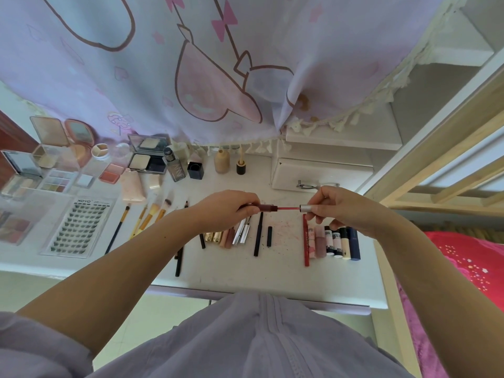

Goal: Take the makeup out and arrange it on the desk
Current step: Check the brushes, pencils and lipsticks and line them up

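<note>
Lip gloss tube [266, 207]: held level above the middle of the worktop [272, 274]; small dark-red barrel, looks light, hard and smooth, likely slippery.
Left hand [229, 207]: grip clamped round the tube, fingers curled over most of it, only the neck end showing.
Wand [289, 208]: thin red stem drawn clear of the tube, bridging the gap between the hands; looks bendy and wet with colour, so best not touched.
Silver cap [305, 208]: matte metal-look cylinder at the wand's end; the sound place to hold.
Right hand [341, 207]: grip pinched on the cap with fingertips.
Handling: both parts light; I judge the risk is smearing, not dropping.
Red smudges [283, 230]: on the worktop below the hands.
Lip tubes [334, 242]: row of short glossy cylinders lying side by side, near the right edge.
Brushes [147, 219]: wooden handles, soft bristle heads, lying left of the hands.
Lash tray [79, 227]: flat clear plastic, rows of dark lashes.
Compacts [147, 156]: hinged, mirrored, hard cases at the back left.
</note>
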A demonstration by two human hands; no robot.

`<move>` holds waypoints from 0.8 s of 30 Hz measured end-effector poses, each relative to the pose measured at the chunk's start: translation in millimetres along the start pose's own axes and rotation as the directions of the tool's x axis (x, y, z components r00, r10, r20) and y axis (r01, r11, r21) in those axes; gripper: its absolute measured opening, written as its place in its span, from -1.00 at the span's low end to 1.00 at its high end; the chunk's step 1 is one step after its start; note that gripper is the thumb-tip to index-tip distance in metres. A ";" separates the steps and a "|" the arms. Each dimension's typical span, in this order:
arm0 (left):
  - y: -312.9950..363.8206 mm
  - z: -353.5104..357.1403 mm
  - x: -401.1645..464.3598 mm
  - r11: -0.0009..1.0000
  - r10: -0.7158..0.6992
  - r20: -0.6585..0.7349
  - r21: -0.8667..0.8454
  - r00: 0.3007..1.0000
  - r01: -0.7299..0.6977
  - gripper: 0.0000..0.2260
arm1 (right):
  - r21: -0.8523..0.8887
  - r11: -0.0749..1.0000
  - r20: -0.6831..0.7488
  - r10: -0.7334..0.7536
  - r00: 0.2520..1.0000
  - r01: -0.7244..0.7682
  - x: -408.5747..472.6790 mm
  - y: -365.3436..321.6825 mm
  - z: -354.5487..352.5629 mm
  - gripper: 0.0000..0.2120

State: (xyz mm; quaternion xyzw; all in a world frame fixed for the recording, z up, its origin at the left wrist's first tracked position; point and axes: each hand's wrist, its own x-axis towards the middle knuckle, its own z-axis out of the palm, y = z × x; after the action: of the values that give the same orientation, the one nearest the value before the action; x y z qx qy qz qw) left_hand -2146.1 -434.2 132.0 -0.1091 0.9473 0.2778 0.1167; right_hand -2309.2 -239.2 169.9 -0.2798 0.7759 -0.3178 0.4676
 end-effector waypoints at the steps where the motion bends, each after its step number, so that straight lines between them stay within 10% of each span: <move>1: -3.7 2.4 1.2 1.000 -0.009 0.000 -0.001 1.000 0.009 -0.86 | -0.033 0.999 -0.010 0.007 1.000 -0.007 0.4 2.5 0.0 -0.96; 7: -26.4 16.1 10.5 0.983 -0.178 -0.020 0.050 0.984 0.179 -0.80 | -0.108 0.992 -0.103 0.060 0.993 -0.071 2.1 25.3 -2.7 -0.88; 15: 1.5 47.0 40.8 0.855 -0.330 0.018 -0.419 0.944 0.307 -0.86 | 0.295 0.920 -0.121 0.302 0.946 -0.256 17.2 54.2 31.3 -0.75; 24: 28.4 103.9 77.8 0.893 -0.441 -0.053 -0.127 0.896 0.432 -0.65 | -0.274 0.905 -0.191 0.279 0.941 -0.324 41.5 84.0 92.6 -0.64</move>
State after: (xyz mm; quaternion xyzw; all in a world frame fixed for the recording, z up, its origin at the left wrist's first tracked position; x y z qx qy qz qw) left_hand -2211.0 -364.6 39.3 -0.3366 0.8854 0.2923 0.1315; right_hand -2253.8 -237.1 50.4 -0.2002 0.8815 -0.1392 0.4043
